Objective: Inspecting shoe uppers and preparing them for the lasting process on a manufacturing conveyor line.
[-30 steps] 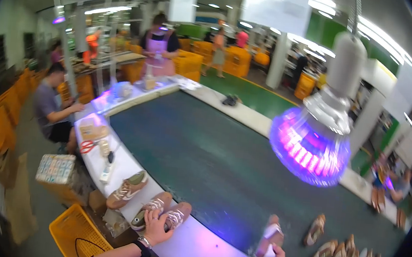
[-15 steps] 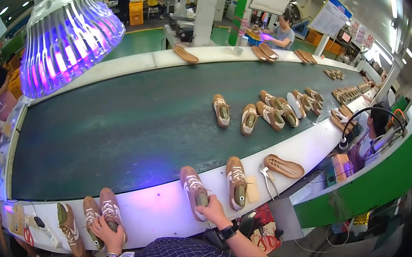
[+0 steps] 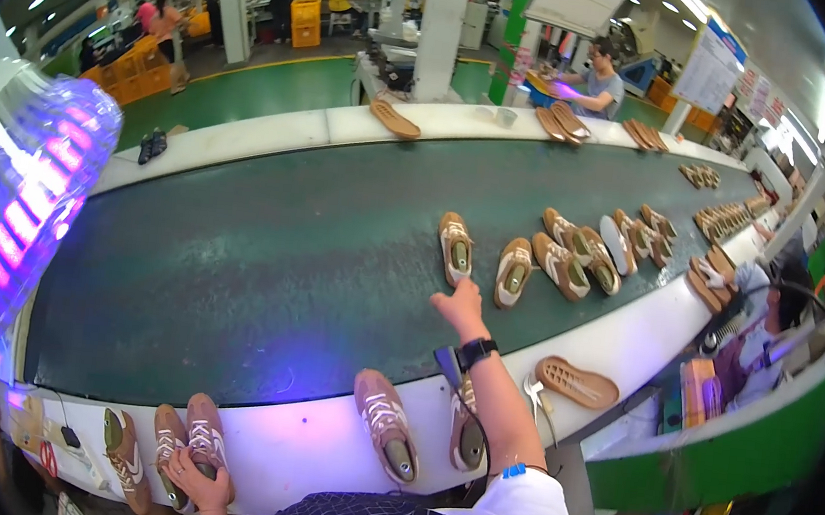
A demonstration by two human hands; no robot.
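Note:
My left hand (image 3: pixel 200 482) is at the heel end of a brown sneaker (image 3: pixel 205 427) with white laces, its fingers curled over the collar. Pressed close beside it is a second sneaker (image 3: pixel 170 433), and another sneaker (image 3: pixel 123 448) lies further left. My right arm stretches over the green belt. At its end, my right hand (image 3: pixel 459 308) has its thumb spread away, and its fingertips meet the heel of a brown sneaker (image 3: pixel 454 242). Below that arm, two sneakers stand on the white ledge: one mauve-brown sneaker (image 3: pixel 383 420) in full view, one sneaker (image 3: pixel 464 434) partly covered by the forearm.
Several sneakers (image 3: pixel 561 263) stand on the green belt (image 3: pixel 231 259) to the right. A loose sole (image 3: pixel 575 382) and pincers (image 3: pixel 534 396) lie on the near white ledge. A glowing purple lamp (image 3: pixel 32 197) hangs at left. Co-workers sit at right (image 3: pixel 761 294) and across (image 3: pixel 602 81).
My right hand has let go of the mauve-brown sneaker on the ledge and reached forward to a sneaker on the belt. My left hand stays by the left pair. The view has shifted.

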